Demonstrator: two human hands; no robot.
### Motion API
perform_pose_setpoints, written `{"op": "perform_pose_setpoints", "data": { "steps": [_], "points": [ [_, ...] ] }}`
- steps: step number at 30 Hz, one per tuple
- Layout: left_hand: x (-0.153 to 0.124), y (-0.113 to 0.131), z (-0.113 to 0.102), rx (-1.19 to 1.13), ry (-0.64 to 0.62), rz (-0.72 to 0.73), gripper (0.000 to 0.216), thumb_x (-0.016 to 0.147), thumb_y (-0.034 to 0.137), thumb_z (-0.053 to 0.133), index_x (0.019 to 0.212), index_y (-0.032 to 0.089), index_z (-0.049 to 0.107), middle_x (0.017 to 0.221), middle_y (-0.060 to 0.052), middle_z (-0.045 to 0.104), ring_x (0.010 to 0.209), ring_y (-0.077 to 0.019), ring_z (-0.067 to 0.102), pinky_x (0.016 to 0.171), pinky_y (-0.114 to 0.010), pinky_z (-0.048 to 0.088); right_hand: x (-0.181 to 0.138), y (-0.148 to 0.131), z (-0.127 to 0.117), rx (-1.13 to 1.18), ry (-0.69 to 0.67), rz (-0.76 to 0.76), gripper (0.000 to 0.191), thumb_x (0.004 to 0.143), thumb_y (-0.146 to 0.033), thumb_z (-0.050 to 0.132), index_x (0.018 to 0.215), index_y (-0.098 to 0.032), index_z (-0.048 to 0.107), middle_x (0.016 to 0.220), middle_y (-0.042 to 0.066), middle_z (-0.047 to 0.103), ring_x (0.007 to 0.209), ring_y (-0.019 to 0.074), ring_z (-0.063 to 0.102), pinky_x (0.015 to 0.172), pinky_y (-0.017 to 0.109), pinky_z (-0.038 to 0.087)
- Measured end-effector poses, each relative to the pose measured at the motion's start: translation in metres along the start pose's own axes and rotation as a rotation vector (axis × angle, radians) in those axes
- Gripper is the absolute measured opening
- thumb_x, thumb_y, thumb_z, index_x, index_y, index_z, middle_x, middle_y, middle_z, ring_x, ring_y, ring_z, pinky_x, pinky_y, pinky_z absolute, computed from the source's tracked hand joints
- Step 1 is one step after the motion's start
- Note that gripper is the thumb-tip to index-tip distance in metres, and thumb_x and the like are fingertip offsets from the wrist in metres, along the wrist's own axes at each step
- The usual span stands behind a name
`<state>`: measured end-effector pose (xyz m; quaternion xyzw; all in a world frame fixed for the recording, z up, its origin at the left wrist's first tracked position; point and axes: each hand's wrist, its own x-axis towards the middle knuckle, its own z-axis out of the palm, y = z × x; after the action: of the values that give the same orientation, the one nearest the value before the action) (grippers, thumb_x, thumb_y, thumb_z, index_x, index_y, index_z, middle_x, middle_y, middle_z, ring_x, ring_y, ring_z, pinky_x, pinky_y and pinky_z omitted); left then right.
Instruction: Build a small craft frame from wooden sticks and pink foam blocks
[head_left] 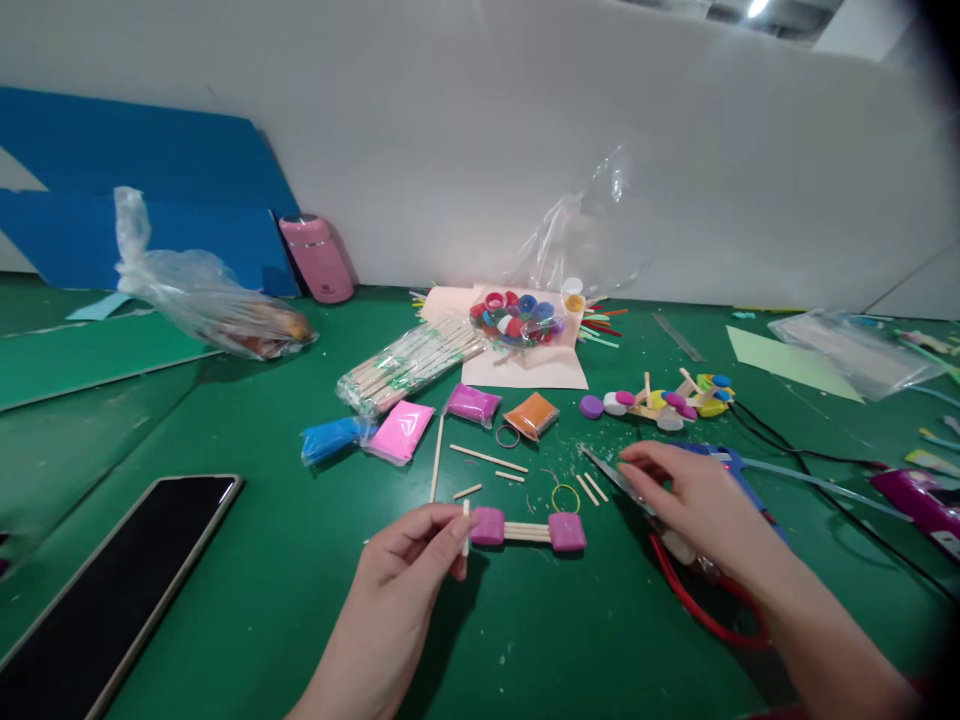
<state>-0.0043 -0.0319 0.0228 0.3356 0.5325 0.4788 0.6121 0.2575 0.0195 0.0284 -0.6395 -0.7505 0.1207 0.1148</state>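
Observation:
Between the thumb and fingers of my left hand (420, 565) a short wooden stick (466, 535) stands upright. Just right of it lies a dumbbell-shaped piece made of two pink clay blocks (566, 532) joined by wooden sticks (526, 532). My right hand (686, 500) is closed around the scissors (615, 477) near the pivot; their blades point up and left, and the red handles (705, 615) hang below the palm. Cut stick pieces (591, 490) and a yellow rubber band (565, 499) lie between the hands.
Clay packets, orange (531, 415) and pink (401, 432) among them, lie beyond the hands near bagged sticks (409, 365) and bottle caps (517, 320). A phone (112, 590) is at left. Right are a blue glue gun (720, 457), cables and a bottle-cap model (660, 402).

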Motion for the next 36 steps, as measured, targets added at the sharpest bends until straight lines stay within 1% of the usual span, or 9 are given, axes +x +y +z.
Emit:
{"op": "perform_pose_setpoints", "data": {
  "steps": [2,6,10,12,14,17,25,30,36],
  "points": [
    [0.005,0.002,0.004,-0.002,-0.002,0.016,0.017,0.071,0.032,0.063,0.068,0.016,0.064,0.058,0.001,0.052,0.058,-0.0110,0.042,0.056,-0.021,0.035,-0.014,0.022,-0.006,0.062,0.165,0.108,0.020,0.080,-0.035,0.047,0.087,-0.021,0.059,0.080,0.003,0.066,0.068,0.0177,0.060,0.059,0.027,0.044],
    [0.015,0.004,0.002,0.047,0.016,0.026,0.016,0.070,0.032,0.064,0.073,0.017,0.065,0.060,0.001,0.054,0.059,-0.0115,0.044,0.057,-0.021,0.035,-0.044,0.062,-0.007,0.029,0.404,0.389,0.023,0.074,-0.040,0.052,0.084,-0.021,0.058,0.075,0.003,0.062,0.063,0.0193,0.059,0.054,0.028,0.044],
    [0.022,0.002,-0.017,0.138,0.042,0.030,0.015,0.070,0.033,0.064,0.076,0.018,0.065,0.066,0.001,0.056,0.062,-0.0115,0.045,0.059,-0.021,0.036,-0.068,0.084,0.012,-0.087,0.530,0.510,0.036,0.076,-0.041,0.049,0.103,-0.016,0.054,0.096,0.014,0.057,0.089,0.0271,0.055,0.062,0.031,0.045],
    [0.024,0.000,-0.028,0.155,0.044,0.076,0.014,0.072,0.031,0.063,0.079,0.019,0.064,0.069,0.002,0.056,0.064,-0.0111,0.045,0.059,-0.020,0.036,-0.075,0.090,0.023,-0.066,0.697,0.631,0.038,0.079,-0.040,0.044,0.105,-0.015,0.055,0.096,0.014,0.058,0.090,0.0282,0.056,0.070,0.034,0.044],
    [0.025,-0.003,-0.035,0.142,0.048,0.139,0.012,0.073,0.030,0.063,0.080,0.020,0.064,0.072,0.002,0.055,0.065,-0.0103,0.045,0.060,-0.019,0.036,-0.080,0.096,0.030,-0.031,0.764,0.780,0.038,0.080,-0.039,0.041,0.107,-0.016,0.056,0.097,0.014,0.060,0.087,0.0288,0.057,0.071,0.035,0.043],
    [0.026,-0.005,-0.038,0.109,0.059,0.197,0.011,0.073,0.028,0.062,0.081,0.020,0.064,0.073,0.002,0.055,0.064,-0.0097,0.046,0.060,-0.019,0.037,-0.081,0.104,0.034,-0.036,0.749,0.841,0.038,0.078,-0.039,0.043,0.105,-0.018,0.058,0.098,0.014,0.061,0.088,0.0302,0.057,0.070,0.036,0.043],
    [0.027,-0.006,-0.034,0.096,0.106,0.241,0.013,0.070,0.027,0.065,0.080,0.018,0.067,0.068,0.001,0.058,0.060,-0.0103,0.048,0.056,-0.019,0.039,-0.081,0.103,0.032,0.012,0.647,0.790,0.037,0.076,-0.040,0.046,0.104,-0.019,0.057,0.101,0.014,0.061,0.082,0.0293,0.058,0.073,0.036,0.043],
    [0.027,-0.011,-0.034,0.048,0.133,0.282,0.012,0.069,0.024,0.066,0.080,0.020,0.067,0.071,0.001,0.060,0.061,-0.0100,0.048,0.057,-0.019,0.040,-0.081,0.101,0.032,0.047,0.672,0.831,0.036,0.074,-0.039,0.049,0.103,-0.019,0.058,0.098,0.013,0.062,0.078,0.0276,0.058,0.072,0.036,0.044],
    [0.027,-0.011,-0.032,0.078,0.137,0.302,0.011,0.068,0.024,0.066,0.078,0.019,0.067,0.069,0.000,0.059,0.059,-0.0102,0.047,0.055,-0.020,0.039,-0.080,0.102,0.033,0.112,0.712,0.802,0.039,0.074,-0.040,0.050,0.105,-0.017,0.058,0.099,0.013,0.062,0.078,0.0264,0.058,0.071,0.034,0.043]
  ]
}}
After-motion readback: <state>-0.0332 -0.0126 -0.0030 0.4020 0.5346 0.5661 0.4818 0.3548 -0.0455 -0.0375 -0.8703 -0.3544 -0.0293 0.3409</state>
